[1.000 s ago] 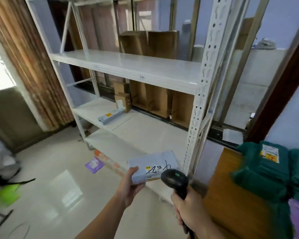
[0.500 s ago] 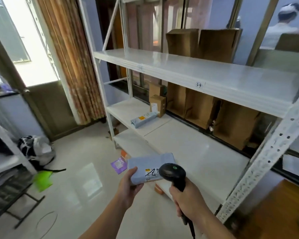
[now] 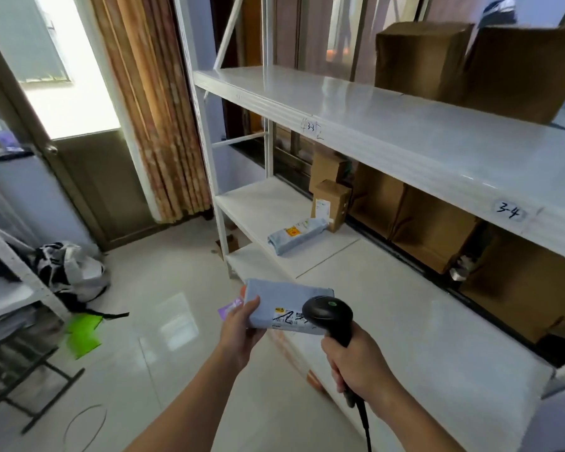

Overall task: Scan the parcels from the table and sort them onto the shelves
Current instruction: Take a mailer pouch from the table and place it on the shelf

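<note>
Now nearer shelves (image 3: 405,148); left hand (image 3: 240,331) still gripping parcel (image 3: 284,305), right hand (image 3: 356,363) scanner (image 3: 328,313).

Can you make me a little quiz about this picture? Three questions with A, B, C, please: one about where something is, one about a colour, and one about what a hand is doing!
1. Where does the other grey parcel lie?
A. on the floor
B. on the middle shelf
C. on the top shelf

2. What colour is the scanner?
A. black
B. white
C. red

3. What is the left hand doing?
A. resting flat on the shelf
B. hanging with nothing in it
C. holding a grey parcel

Answers:
1 B: it rests on the middle shelf, beside a small brown box.
2 A: its head and handle are black, with a small green light on top.
3 C: the thumb lies over the parcel's near end, while the right hand grips the scanner.
</note>
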Available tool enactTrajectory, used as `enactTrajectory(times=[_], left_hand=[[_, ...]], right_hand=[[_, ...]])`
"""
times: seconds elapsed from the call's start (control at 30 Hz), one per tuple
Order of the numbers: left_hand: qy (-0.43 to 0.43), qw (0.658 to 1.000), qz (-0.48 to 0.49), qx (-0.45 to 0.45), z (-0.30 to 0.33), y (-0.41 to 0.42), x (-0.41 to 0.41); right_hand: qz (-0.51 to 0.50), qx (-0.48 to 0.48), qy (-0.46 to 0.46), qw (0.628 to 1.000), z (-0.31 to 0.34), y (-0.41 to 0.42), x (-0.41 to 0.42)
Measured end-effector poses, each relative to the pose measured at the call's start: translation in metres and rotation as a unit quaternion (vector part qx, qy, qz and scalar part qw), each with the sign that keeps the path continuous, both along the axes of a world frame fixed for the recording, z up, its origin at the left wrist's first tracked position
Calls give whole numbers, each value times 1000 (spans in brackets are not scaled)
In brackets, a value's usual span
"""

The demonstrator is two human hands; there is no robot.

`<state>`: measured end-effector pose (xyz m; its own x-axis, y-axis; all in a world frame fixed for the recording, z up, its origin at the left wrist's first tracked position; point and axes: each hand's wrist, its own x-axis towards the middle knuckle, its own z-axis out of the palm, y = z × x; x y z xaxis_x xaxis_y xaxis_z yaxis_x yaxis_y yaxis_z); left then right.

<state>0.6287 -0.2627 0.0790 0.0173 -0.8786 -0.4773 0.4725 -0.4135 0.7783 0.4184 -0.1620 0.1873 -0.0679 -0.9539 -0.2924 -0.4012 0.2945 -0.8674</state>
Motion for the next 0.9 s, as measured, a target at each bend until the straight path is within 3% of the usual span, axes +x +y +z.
enactTrajectory(times=[0.37,0.53,0.73,0.9], left_hand=[[-13,996,-72,46,-55,-216,22],[-13,987,-146,59,-47,-283,-22],[-47,976,-213,12,-63,-346,-90],[-50,974,-221,21,-92,-390,-131]], right_hand=[[-111,28,-9,993,-16,-151,41],[-195,26,-14,980,-12,-188,27],[-261,16,-10,965,-24,-226,-9],[-303,24,-12,953,-41,-245,-40]])
